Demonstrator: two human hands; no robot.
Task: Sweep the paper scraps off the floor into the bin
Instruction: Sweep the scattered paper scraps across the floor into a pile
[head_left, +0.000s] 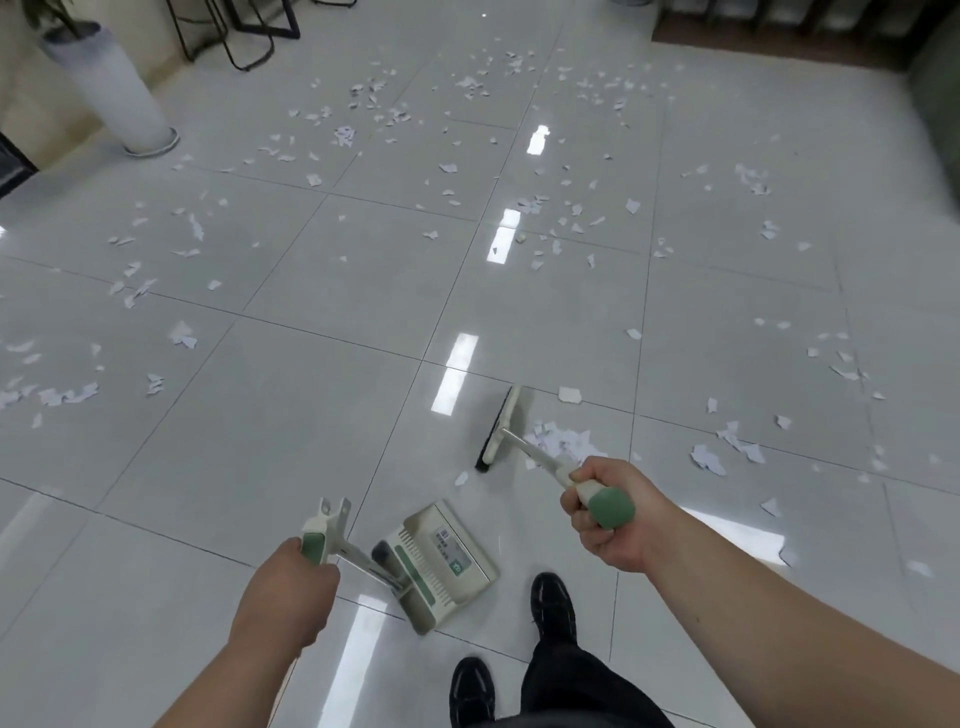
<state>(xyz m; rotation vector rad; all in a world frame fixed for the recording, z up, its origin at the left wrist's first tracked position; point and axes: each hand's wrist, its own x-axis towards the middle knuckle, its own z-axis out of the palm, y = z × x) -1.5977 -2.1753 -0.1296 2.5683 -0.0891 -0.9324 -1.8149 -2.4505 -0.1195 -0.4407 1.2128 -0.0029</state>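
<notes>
White paper scraps (384, 117) lie scattered over most of the glossy grey tiled floor. A small heap of scraps (563, 439) sits just right of the broom head (503, 428), which rests on the floor with its dark bristles facing left. My right hand (605, 512) grips the broom's green and cream handle. My left hand (291, 590) grips the handle of the cream and green dustpan (447, 564), which sits on the floor near my feet, its mouth facing up and right toward the broom. No bin is in view.
A tall white planter (117, 91) stands at the back left. Black chair legs (244, 31) are at the top. A dark sofa edge (935, 104) is at the right. My black shoes (553, 605) stand just below the dustpan.
</notes>
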